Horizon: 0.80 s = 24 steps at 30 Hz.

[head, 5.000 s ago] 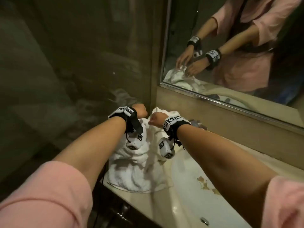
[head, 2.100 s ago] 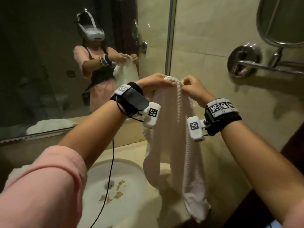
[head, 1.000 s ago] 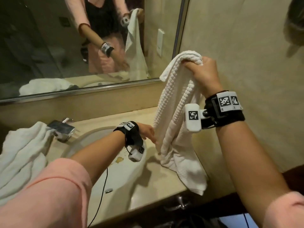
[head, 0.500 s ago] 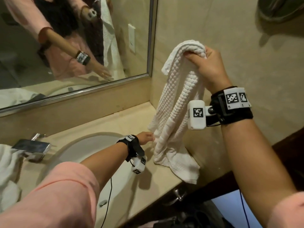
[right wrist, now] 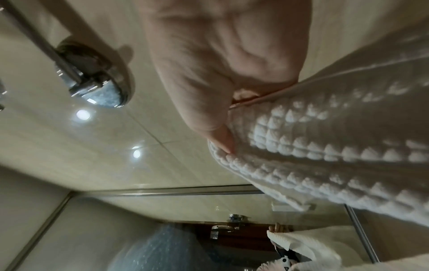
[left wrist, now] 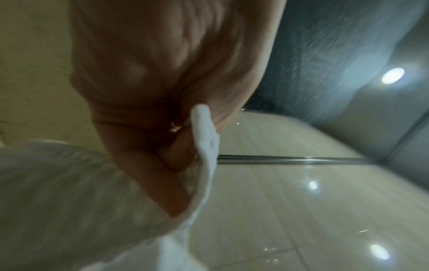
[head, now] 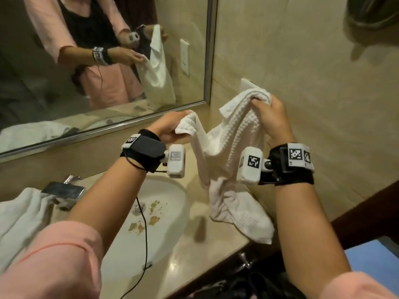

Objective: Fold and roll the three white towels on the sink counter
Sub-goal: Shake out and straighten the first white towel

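Note:
A white waffle-weave towel (head: 228,152) hangs between my two hands above the right end of the sink counter (head: 190,255). My left hand (head: 170,128) grips one upper corner, and my right hand (head: 269,113) grips the other bunched edge, slightly higher. The towel's lower end (head: 244,221) rests crumpled on the counter by the wall. In the left wrist view my fingers (left wrist: 171,157) curl round the towel's hem (left wrist: 204,139). In the right wrist view my thumb (right wrist: 218,135) presses into the waffle towel (right wrist: 325,146). Another white towel (head: 19,214) lies heaped at the counter's left end.
A white basin (head: 170,203) with brown flecks sits in the counter's middle, a chrome tap (head: 64,190) behind it. The mirror (head: 86,61) runs along the back and a tiled wall (head: 313,83) stands at the right. A black cable (head: 144,234) dangles from my left wrist.
My left hand has risen from the counter and taken hold of a towel corner. My right hand has come down, so the towel now spreads between both hands.

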Tool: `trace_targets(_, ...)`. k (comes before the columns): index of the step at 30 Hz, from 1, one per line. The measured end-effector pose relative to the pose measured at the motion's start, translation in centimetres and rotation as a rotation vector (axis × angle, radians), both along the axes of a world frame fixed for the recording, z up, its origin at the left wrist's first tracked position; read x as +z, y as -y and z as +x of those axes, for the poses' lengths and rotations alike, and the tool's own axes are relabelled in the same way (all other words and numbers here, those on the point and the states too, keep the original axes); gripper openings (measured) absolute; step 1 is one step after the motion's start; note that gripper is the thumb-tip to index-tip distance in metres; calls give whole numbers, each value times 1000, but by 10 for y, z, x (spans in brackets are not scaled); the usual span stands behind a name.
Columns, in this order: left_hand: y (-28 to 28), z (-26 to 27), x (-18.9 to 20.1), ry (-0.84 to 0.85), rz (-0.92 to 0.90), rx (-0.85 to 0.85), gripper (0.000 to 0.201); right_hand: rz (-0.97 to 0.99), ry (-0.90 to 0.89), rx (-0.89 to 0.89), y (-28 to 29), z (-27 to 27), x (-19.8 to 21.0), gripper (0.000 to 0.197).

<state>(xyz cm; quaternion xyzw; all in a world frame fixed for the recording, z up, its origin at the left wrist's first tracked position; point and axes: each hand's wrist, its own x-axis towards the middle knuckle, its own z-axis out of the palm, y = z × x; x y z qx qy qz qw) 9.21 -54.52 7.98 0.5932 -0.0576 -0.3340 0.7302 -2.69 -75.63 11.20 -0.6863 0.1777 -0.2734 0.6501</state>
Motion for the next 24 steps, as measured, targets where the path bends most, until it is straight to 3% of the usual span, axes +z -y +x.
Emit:
trace_targets(4, -4, -19, 37, -26, -9, -162, 19, 239, -35, -59, -9, -6, -24, 14)
trace_targets(7, -3, -36, 36, 87, 68, -272, 11, 397, -21, -92, -13, -15, -44, 12)
trace_targets(9, 2, -47, 27, 48, 28, -305, 17, 465, -35, -115, -14, -22, -56, 15)
trace_targets(13, 17, -53, 7, 50, 81, -116, 19, 507, -152, -155, -12, -36, -79, 10)
trace_targets(20, 23, -53, -8, 364, 372, 78, 23, 347, -344, -146, -16, -54, -99, 8)
trace_targets(22, 24, -54, -12, 420, 433, 132, 18, 278, -376, -167, -13, -58, -104, 15)
trace_targets(24, 21, -53, -18, 421, 458, 200, 19, 210, -418, -201, -9, -62, -107, 35)
